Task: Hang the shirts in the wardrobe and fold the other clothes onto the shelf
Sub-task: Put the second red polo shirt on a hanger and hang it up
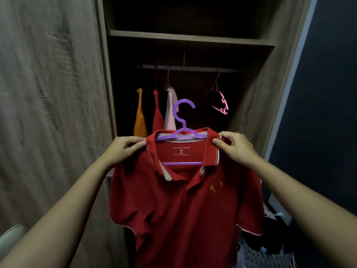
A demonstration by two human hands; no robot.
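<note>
A red polo shirt (183, 206) hangs on a purple hanger (182, 120), held up in front of the open wardrobe. My left hand (123, 149) pinches the shirt's left shoulder by the collar. At the right shoulder my right hand (235, 147) pinches the collar edge. The hanger's hook points up, below the wardrobe rail (191, 68). On that rail hang an orange shirt (140, 117), a red shirt (157, 115) and a pale pink shirt (171, 109), all to the left.
An empty pink hanger (221, 101) hangs on the rail's right side. A wooden shelf (191, 38) runs above the rail. The wardrobe door (50, 93) stands at my left. Dark clothes (270, 238) lie in a pile at lower right.
</note>
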